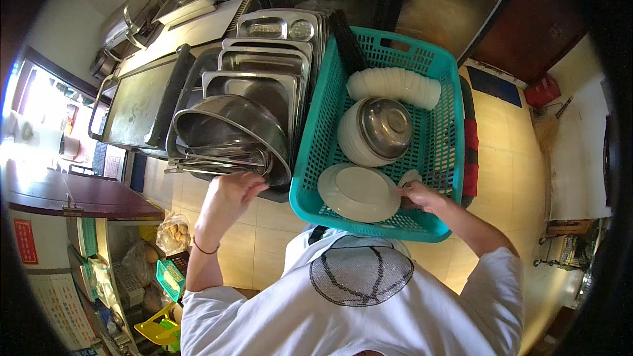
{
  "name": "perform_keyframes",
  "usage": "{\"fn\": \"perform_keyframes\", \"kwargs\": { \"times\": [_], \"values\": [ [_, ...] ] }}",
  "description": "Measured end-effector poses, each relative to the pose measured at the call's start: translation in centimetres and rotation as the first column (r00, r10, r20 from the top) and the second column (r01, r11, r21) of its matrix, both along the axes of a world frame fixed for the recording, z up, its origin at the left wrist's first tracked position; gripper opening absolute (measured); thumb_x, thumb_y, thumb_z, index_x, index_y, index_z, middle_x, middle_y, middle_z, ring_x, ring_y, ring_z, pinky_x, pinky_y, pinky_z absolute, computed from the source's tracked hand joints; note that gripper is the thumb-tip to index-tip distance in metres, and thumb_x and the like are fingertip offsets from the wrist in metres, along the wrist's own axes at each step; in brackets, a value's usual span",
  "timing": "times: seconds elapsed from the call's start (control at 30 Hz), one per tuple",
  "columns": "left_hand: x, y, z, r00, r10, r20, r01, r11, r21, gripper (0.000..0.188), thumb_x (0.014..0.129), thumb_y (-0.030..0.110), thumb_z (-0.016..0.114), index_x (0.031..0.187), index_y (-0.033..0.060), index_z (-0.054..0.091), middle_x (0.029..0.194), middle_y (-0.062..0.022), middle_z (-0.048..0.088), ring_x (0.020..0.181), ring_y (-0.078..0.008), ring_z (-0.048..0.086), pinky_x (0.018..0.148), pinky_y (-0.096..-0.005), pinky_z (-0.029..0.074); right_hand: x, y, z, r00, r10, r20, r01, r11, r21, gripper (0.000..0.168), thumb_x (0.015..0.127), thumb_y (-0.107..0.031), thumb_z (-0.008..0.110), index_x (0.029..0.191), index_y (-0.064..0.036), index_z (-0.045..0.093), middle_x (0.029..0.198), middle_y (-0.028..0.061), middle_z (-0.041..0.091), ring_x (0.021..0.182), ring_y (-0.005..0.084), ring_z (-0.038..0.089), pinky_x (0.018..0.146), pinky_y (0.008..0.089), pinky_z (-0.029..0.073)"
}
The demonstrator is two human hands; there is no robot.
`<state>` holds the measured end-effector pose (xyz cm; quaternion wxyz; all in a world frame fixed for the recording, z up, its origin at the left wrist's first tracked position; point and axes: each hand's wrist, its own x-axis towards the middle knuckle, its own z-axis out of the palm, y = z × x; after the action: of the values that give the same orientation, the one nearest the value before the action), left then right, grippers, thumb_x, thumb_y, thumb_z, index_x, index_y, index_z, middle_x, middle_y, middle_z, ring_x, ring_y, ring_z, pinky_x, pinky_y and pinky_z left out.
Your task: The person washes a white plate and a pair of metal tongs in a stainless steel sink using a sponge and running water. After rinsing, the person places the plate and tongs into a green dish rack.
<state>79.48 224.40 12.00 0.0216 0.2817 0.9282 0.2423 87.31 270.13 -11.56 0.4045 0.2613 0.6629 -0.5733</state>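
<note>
My left hand (231,195) has its fingers curled beside the lower rim of a large stainless steel bowl (232,113) and a bundle of thin metal utensils (222,158). Whether its fingers hold anything is unclear. Inside a green plastic basket (306,173), my right hand (423,197) reaches between a stack of white plates (358,193) and some small white pieces (410,176). Its fingertips are by the plates' edge, and its grip is partly hidden. Farther up the basket are stacked white bowls (348,133) topped by an upturned metal bowl (386,126).
A row of white cups or small bowls (395,86) and dark chopsticks (347,42) lie in the basket. Steel trays (267,59) stand on edge to its left. A metal cart (141,101) is farther left. Shelves with a bag of round food (173,233) are at lower left.
</note>
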Motion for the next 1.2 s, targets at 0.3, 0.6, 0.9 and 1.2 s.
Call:
{"fn": "perform_keyframes", "kwargs": {
  "times": [0.3,0.6,0.9,1.2],
  "values": [
    [1.8,6.6,-3.0,0.957,-0.289,0.029,0.287,0.956,0.056,0.019,0.082,0.015,0.071,0.099,0.0065,0.069,0.087,-0.0113,0.068,0.081,-0.0291,0.068,0.071,-0.0375,0.056,0.1,-4.3,0.3,0.824,-0.422,0.379,0.563,0.688,-0.459,0.043,0.099,-0.022,0.053,0.135,-0.001,0.045,0.134,0.0144,0.054,0.124,0.0308,0.052,0.105,0.0529,0.041],
    [1.5,9.2,-9.3,0.874,-0.483,0.051,0.468,0.866,0.178,0.038,0.081,0.018,0.07,0.117,0.0082,0.064,0.118,-0.0096,0.064,0.119,-0.0321,0.055,0.099,-0.0409,0.047,-0.4,-5.1,1.3,0.81,-0.513,0.285,0.587,0.721,-0.368,0.046,0.094,-0.021,0.063,0.129,0.003,0.048,0.126,0.0161,0.058,0.114,0.0303,0.059,0.098,0.0483,0.05],
    [2.4,9.4,-7.7,0.805,-0.528,0.27,0.476,0.847,0.238,0.044,0.08,0.026,0.071,0.119,0.0076,0.063,0.12,-0.0104,0.062,0.108,-0.0307,0.06,0.091,-0.0395,0.049,0.6,-4.0,3.5,0.808,-0.524,0.27,0.59,0.722,-0.363,0.036,0.093,-0.023,0.063,0.118,0.002,0.056,0.114,0.011,0.064,0.105,0.0244,0.063,0.093,0.0421,0.053],
    [3.7,9.2,-2.1,0.873,-0.479,0.093,0.453,0.866,0.212,0.075,0.069,0.019,0.08,0.137,0.0145,0.05,0.109,-0.009,0.053,0.086,-0.027,0.064,0.072,-0.037,0.056,-1.6,-5.5,15.2,0.912,-0.402,0.079,0.407,0.87,-0.279,0.032,0.091,-0.025,0.066,0.114,-0.003,0.059,0.109,0.0082,0.066,0.095,0.0203,0.066,0.083,0.0387,0.057]
  ]
}}
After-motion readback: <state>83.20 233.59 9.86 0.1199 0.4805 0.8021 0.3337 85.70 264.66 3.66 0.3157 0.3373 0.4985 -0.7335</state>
